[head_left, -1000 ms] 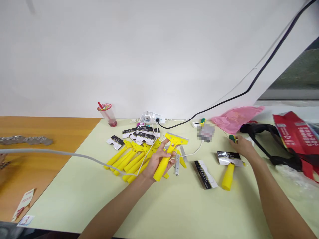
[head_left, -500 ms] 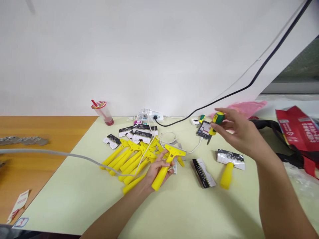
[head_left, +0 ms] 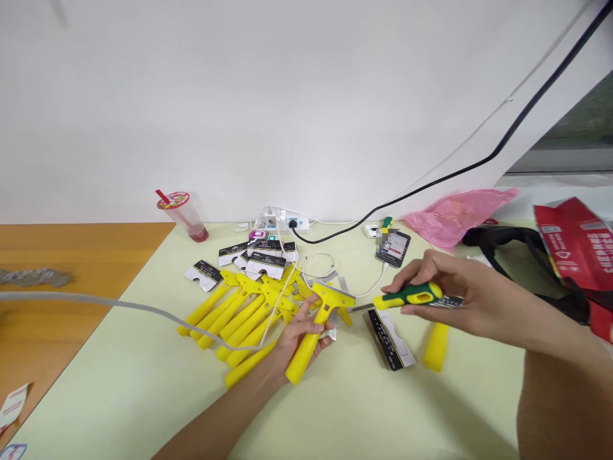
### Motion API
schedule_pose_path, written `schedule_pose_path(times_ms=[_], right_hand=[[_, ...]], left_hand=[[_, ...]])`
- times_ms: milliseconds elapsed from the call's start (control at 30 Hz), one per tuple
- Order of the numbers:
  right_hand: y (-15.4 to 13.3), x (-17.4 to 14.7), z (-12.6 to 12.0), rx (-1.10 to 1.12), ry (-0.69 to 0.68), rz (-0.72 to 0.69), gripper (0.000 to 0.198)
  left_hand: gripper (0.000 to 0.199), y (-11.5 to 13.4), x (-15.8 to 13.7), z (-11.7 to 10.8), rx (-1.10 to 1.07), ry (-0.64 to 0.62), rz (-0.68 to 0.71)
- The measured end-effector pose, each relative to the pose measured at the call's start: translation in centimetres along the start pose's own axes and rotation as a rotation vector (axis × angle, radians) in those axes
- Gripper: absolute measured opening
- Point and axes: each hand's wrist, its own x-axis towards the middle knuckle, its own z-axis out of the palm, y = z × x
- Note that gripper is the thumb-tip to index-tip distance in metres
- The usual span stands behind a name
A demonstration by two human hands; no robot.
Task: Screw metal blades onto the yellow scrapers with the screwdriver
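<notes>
My left hand [head_left: 297, 338] is closed around the handle of a yellow scraper [head_left: 307, 353], its wide head tilted up to the right. A thin metal strip shows along that head's upper edge. In my right hand [head_left: 447, 287] is a screwdriver [head_left: 407, 296] with a green and yellow handle, lying nearly level. Its shaft points left, and the tip is close to the scraper's head; whether they touch I cannot tell. Several more yellow scraper handles [head_left: 244, 313] lie in a pile left of my left hand. Behind my right hand, another yellow handle [head_left: 436, 347] is partly hidden.
A black and white blade cover [head_left: 390, 340] lies between my hands, with several more covers [head_left: 265, 265] behind the pile. A phone [head_left: 393, 248] is on a white cable. A power strip [head_left: 282, 220], drink cup [head_left: 189, 217] and pink bag [head_left: 450, 217] stand along the back.
My right hand has come down and turned the screwdriver from upright to nearly level, bringing its tip beside the scraper. My left hand still holds the same scraper.
</notes>
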Motion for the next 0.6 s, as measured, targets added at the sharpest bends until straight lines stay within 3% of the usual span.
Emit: schedule_pose_path(times_ms=[133, 400, 600], right_hand=[[-0.9, -1.1, -0.2, -0.172, -0.015, 0.066, 0.036], [-2.1, -2.0, -0.2, -0.262, 0.044, -0.068, 0.024], [-1.2, -1.1, 0.6, -0.268, 0.009, -0.067, 0.021]], left_hand=[[0.078, -0.1, 0.1, -0.5, 0.010, -0.035, -0.023], [0.094, -0.1, -0.1, -0.3, -0.024, -0.017, -0.032], [0.101, 0.3, -0.3, 0.0, -0.030, 0.001, -0.031]])
